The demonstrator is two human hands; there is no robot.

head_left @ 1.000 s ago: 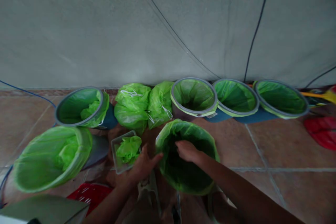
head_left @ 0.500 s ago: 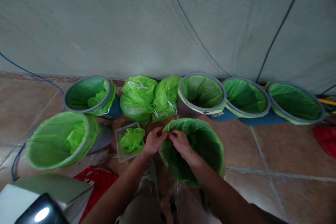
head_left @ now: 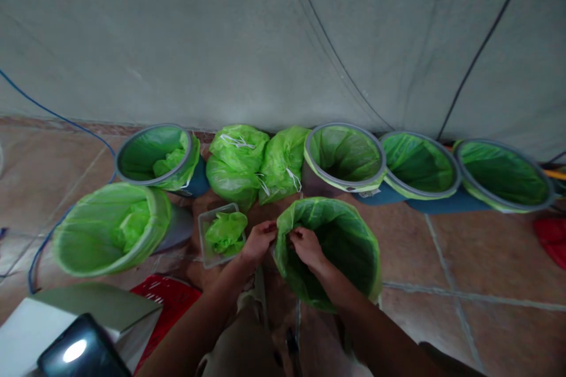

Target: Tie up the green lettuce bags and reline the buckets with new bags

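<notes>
A trash bin in front of me is lined with a green trash bag (head_left: 354,235), folded over its rim. My left hand (head_left: 262,240) is at the outer left side of that rim, fingers closed on the bag's edge. Just inside the rim, my right hand (head_left: 306,244) pinches the same bag's plastic. Left of my left hand sits a clear plastic container (head_left: 207,250) holding a crumpled green bag (head_left: 227,232).
Behind stand lined bins with grey rims (head_left: 345,184) and two tied green bags (head_left: 239,159) along the wall. A lined bin (head_left: 174,232) tilts at left. A white box (head_left: 35,330) with a phone (head_left: 84,347), a red item (head_left: 170,297) and a blue cable (head_left: 33,262) are left.
My hands have moved slightly apart at the rim, the left outside and the right a little lower inside. The whole view has shifted a little.
</notes>
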